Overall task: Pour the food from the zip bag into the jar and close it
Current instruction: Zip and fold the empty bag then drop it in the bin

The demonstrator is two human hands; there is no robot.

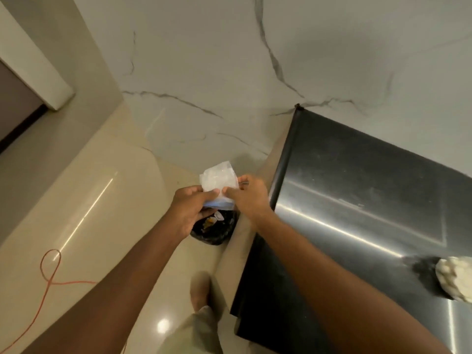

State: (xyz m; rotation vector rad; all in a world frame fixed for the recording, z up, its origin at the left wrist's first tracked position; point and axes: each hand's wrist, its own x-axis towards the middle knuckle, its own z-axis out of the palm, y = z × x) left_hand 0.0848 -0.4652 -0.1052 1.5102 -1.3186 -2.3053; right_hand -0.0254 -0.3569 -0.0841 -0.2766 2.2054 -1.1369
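Head view, looking steeply down. Both arms are stretched forward over the floor [107, 190], just off the left edge of the dark tabletop [357, 190].

Zip bag [219, 178]: translucent white, blue zip strip along its lower edge, held in the air between the two hands. It sits directly above a black bin bag [217, 229] that stands on the floor against the wall [229, 60]; the bin bag's mouth is open, with scraps of rubbish visible inside.

Left hand [187, 210]: fingers closed on the bag's left side near the zip strip, thumb on the front face. Right hand [246, 194]: fingers pinched on the bag's right side, thumb tip beside the left thumb. A thin dark item shows at the right fingertips; I cannot tell what it is.

Tabletop: glossy, with streaks of reflected light. Its near-left edge runs diagonally from the wall corner down toward the person; the right forearm crosses above this edge. A white lumpy mass [456, 281] sits at the frame's right edge on the tabletop, well apart from the hands. No jar is identifiable.

Open room: floor left of the hands is bare except an orange cord [49, 270] looping at lower left. One foot [200, 290] stands just beside the tabletop's base.
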